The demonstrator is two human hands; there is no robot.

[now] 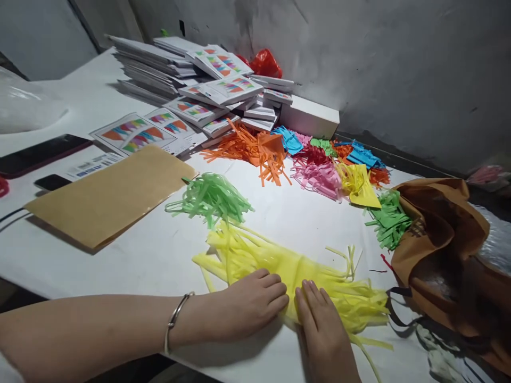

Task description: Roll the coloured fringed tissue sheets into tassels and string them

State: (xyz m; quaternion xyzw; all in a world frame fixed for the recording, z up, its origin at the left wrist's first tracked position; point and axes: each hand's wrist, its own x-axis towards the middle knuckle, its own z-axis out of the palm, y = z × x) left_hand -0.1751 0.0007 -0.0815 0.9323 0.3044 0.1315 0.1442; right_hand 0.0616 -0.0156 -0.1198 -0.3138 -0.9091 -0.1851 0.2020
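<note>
A yellow tissue-paper tassel (293, 266), with fringed strips at both ends and a plain band in the middle, lies spread across the white table in front of me. My left hand (255, 298), with a bangle at the wrist, is closed at the band's near edge with its fingers curled down; its thumb is hidden. Beside it, my right hand (321, 324) lies with fingers stretched out along the tassel. A light green tissue tassel (211, 197) rests just beyond the yellow one's left end.
Coloured fringe tassels (319, 175) lie in a row at the back. Behind them are stacked printed packs (231, 88) and a white box (309, 117). A brown paper envelope (112, 197) and a phone (43, 154) lie left. A brown bag (439, 229) stands right.
</note>
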